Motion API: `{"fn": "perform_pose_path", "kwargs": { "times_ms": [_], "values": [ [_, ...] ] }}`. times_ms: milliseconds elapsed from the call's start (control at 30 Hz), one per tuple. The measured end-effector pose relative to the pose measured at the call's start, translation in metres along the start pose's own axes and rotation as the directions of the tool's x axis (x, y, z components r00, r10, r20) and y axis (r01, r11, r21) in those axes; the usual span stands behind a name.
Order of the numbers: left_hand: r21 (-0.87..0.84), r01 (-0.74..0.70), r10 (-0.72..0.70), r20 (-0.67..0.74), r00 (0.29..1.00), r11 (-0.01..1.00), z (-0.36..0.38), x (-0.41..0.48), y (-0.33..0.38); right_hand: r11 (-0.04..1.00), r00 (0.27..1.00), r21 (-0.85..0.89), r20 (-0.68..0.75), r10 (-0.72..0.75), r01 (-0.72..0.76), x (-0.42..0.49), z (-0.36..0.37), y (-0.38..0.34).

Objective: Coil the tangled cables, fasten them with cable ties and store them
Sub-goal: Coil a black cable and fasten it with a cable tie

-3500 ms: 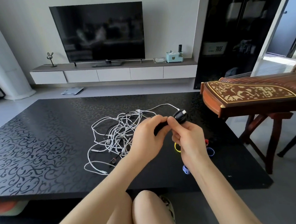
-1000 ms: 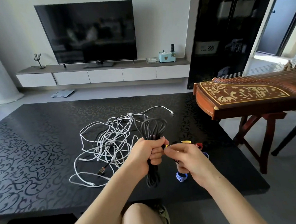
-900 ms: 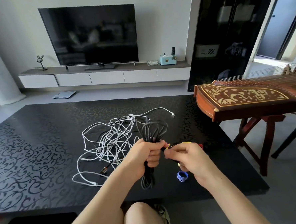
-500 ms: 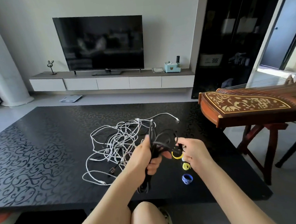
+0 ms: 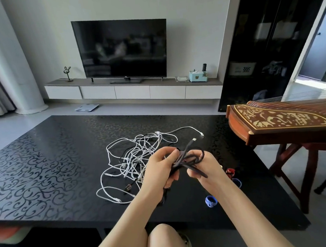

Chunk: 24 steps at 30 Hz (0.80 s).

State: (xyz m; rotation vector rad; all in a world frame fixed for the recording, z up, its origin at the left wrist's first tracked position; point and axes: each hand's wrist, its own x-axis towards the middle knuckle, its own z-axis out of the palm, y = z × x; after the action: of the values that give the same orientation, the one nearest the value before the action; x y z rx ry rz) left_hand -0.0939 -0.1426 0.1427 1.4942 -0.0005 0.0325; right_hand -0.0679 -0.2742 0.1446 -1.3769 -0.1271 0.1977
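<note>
Gripping dark cable bundle [image 5: 187,160] in left hand [image 5: 159,171] and right hand [image 5: 205,166], above black patterned table [image 5: 46,168]. Lying tangled just left: white cables [image 5: 133,155]. Sitting beside right forearm: blue cable tie [image 5: 211,201], red cable tie [image 5: 230,171]. Standing near table's right edge: guzheng [image 5: 284,123].

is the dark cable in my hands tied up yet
Not yet. Dark cable is bunched between left hand and right hand, no tie visible around it.
</note>
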Motion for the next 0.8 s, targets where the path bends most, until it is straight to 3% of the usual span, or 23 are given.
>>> {"fn": "perform_pose_path", "kwargs": {
  "times_ms": [233,300,400,467,533,600,633,700,800],
  "values": [
    [0.078,-0.086,0.098,-0.164,0.982,0.993,0.011,0.002,0.003,0.995,0.996,0.087,0.069,-0.062,0.056,-0.006,-0.004,0.008],
    [0.096,-0.073,0.094,-0.233,0.968,0.993,0.014,0.004,0.003,0.963,0.995,0.266,0.072,-0.072,0.051,-0.014,-0.008,0.015],
    [0.08,-0.017,0.041,-0.311,0.95,0.997,0.017,0.009,0.003,0.767,0.997,0.642,0.06,-0.055,0.004,-0.035,-0.012,0.034],
    [0.074,0.021,0.005,-0.332,0.943,0.997,0.021,0.01,0.003,0.723,0.993,0.687,0.015,-0.116,0.074,-0.051,-0.011,0.043],
    [0.078,0.047,-0.019,-0.329,0.944,0.996,0.026,0.009,0.001,0.835,0.97,0.496,-0.092,-0.223,0.239,-0.065,-0.006,0.043],
    [0.112,0.061,-0.023,-0.314,0.949,0.992,0.032,0.006,-0.001,0.902,0.892,0.072,-0.197,-0.406,0.426,-0.073,-0.003,0.036],
    [0.149,0.06,-0.011,-0.31,0.951,0.987,0.034,0.005,-0.002,0.845,0.822,-0.168,-0.196,-0.534,0.508,-0.075,-0.004,0.031],
    [0.271,0.026,0.065,-0.323,0.944,0.962,0.04,0.001,-0.002,0.561,0.64,-0.545,-0.057,-0.767,0.624,-0.075,-0.004,0.02],
    [0.411,-0.107,0.267,-0.355,0.896,0.905,0.049,-0.005,-0.003,0.173,0.425,-0.76,0.147,-0.893,0.627,-0.068,-0.007,0.009]
  ]
}}
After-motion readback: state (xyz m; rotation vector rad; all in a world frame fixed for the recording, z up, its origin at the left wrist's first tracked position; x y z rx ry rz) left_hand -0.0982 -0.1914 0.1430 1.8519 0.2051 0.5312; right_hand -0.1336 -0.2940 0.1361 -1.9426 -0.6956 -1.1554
